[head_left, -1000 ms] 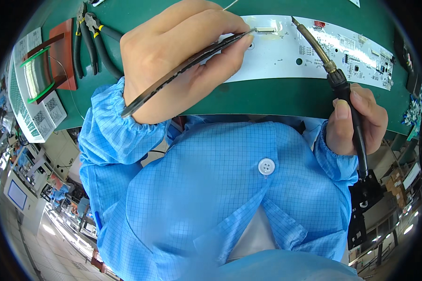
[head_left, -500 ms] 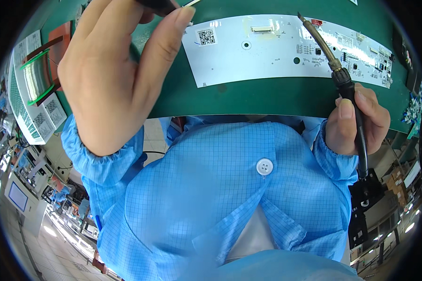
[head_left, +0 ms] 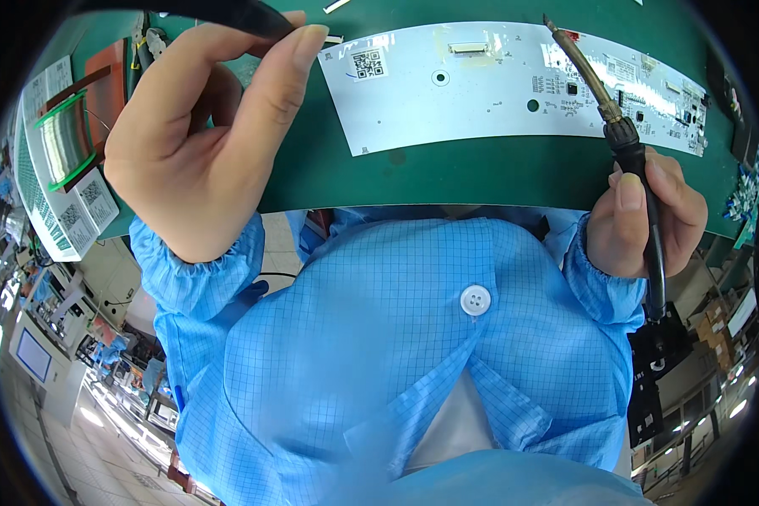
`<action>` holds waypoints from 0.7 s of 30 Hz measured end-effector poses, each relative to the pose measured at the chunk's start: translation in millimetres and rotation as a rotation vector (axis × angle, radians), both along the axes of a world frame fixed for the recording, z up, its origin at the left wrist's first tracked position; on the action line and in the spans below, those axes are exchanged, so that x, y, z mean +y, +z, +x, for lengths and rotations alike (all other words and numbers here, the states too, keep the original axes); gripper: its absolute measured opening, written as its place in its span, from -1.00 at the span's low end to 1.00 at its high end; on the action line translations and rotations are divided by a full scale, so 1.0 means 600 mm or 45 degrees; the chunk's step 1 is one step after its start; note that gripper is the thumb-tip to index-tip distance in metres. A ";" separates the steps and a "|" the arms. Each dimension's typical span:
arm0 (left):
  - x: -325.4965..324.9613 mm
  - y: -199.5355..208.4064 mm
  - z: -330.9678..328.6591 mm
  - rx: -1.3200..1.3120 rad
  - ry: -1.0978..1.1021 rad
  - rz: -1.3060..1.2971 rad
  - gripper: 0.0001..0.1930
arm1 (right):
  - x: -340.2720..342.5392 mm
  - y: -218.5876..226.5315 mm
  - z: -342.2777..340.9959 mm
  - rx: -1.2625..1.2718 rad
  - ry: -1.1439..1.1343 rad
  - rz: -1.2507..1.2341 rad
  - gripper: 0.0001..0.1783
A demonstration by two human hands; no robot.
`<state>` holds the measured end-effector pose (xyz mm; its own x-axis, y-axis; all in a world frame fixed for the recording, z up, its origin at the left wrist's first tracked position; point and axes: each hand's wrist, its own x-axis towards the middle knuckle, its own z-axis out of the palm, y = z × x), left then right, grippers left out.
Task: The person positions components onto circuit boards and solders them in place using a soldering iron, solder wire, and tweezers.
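While the right hand (head_left: 622,229) wraps its fingers around the soldering iron (head_left: 622,135), whose tip appears at the far edge of the white circuit board (head_left: 430,110), the left hand (head_left: 211,169) pinches a dark tool (head_left: 266,18) of unclear kind between thumb and forefinger; the board lies on the green work surface (head_left: 481,177), with a solder spool (head_left: 66,139) at far left

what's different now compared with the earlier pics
The left hand moved left, away from the connector, uncovering the left end of the circuit board; a dark tool is in its grip. The right hand still holds the soldering iron; the board stayed roughly in place.
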<state>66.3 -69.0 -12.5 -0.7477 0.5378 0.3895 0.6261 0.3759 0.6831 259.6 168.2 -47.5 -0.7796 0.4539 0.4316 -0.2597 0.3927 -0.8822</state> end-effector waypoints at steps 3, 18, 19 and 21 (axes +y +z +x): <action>-0.009 -0.002 -0.003 -0.125 0.103 0.017 -0.82 | 0.000 -0.001 -0.001 0.008 -0.004 0.036 -0.67; 0.025 0.035 -0.031 0.360 0.069 -0.895 -0.79 | -0.002 -0.002 0.003 -0.015 -0.123 -0.007 -0.72; 0.026 0.031 -0.030 0.286 0.126 -0.927 -0.78 | -0.002 -0.002 0.003 -0.020 -0.126 -0.004 -0.73; 0.025 0.015 -0.033 0.626 0.093 -0.695 -0.80 | -0.004 -0.002 0.002 -0.023 -0.126 -0.001 -0.73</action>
<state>46.4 -54.3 -3.2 -0.5969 0.7067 0.3799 0.7723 0.6343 0.0335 260.9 165.7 -49.0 -0.7384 0.5294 0.4177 -0.2038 0.4152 -0.8866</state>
